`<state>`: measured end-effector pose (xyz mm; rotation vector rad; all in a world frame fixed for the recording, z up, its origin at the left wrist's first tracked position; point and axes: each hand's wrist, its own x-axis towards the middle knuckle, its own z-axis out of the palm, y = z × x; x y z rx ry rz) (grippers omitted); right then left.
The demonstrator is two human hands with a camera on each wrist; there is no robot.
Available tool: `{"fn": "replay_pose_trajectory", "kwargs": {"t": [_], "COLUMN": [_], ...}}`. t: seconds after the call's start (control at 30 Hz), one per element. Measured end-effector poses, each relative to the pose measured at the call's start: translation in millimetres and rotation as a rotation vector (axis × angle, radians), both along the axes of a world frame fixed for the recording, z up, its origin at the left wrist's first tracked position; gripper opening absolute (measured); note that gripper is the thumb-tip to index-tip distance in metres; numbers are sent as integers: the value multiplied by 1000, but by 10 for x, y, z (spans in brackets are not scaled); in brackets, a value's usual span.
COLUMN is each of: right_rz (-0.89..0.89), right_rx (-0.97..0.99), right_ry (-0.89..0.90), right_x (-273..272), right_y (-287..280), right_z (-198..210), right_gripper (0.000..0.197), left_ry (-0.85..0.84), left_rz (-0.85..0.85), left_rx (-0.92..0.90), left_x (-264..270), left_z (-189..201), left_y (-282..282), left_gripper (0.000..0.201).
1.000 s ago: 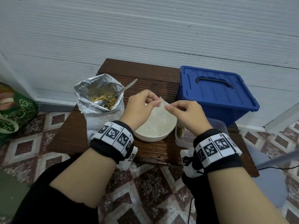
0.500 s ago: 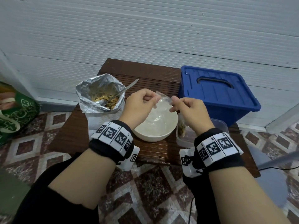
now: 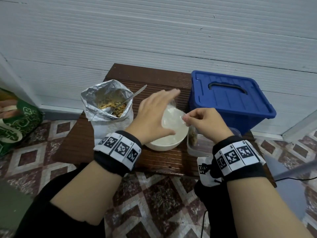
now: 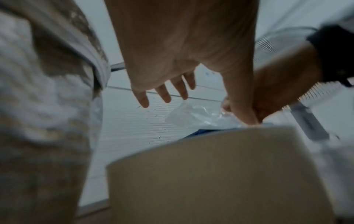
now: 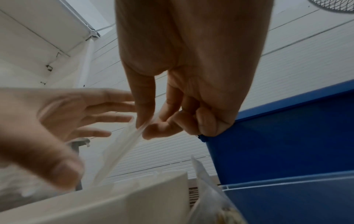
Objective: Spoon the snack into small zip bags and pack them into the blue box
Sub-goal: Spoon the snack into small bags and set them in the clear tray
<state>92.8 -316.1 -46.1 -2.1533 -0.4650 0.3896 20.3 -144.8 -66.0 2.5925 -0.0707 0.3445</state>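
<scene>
Letting go: our left hand has released the zip bag, fingers spread wide.
Right hand: fingers still pinch it above the bowl.

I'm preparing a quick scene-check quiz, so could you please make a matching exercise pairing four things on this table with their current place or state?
Things:
1. spoon
2. blue box
3. zip bag
4. left hand

States:
A. lid closed, at the table's right
B. fingers spread, holding nothing
C. standing in the foil snack bag
D. empty, pinched by the right hand over the white bowl

Pairs: 1-C, 2-A, 3-D, 4-B
</scene>
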Motion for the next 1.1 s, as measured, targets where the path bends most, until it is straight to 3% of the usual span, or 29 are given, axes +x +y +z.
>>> {"fn": "replay_pose_trajectory", "kwargs": {"t": [0.07, 0.13, 0.33, 0.47, 0.63, 0.97, 1.1], "right_rz": [14, -1, -69, -49, -22, -36, -44], "right_rx": [-2, 39, 173, 238, 255, 268, 251], "right_ry": [13, 35, 85, 148, 170, 189, 95], "right_x": [-7, -10, -36, -44, -59, -38, -50], "right_y": [6, 17, 33, 38, 47, 32, 48], "right_z": [6, 12, 53, 77, 81, 65, 73], "right_gripper": [12, 19, 30, 28, 29, 24, 17], "left_ry": [17, 17, -44, -51, -8, -128, -141], "left_rz": [-76, -93, -2, 77, 36, 0, 38], "left_rx": [230, 247, 175, 75, 60, -337, -377], "left_x": [-5, -7, -8, -2, -28, 34, 23], "left_z": [-6, -45, -83, -68, -73, -112, -108], "left_y": [11, 18, 22, 26, -4, -11, -10], "left_gripper": [103, 91, 60, 63, 80, 58, 55]}}
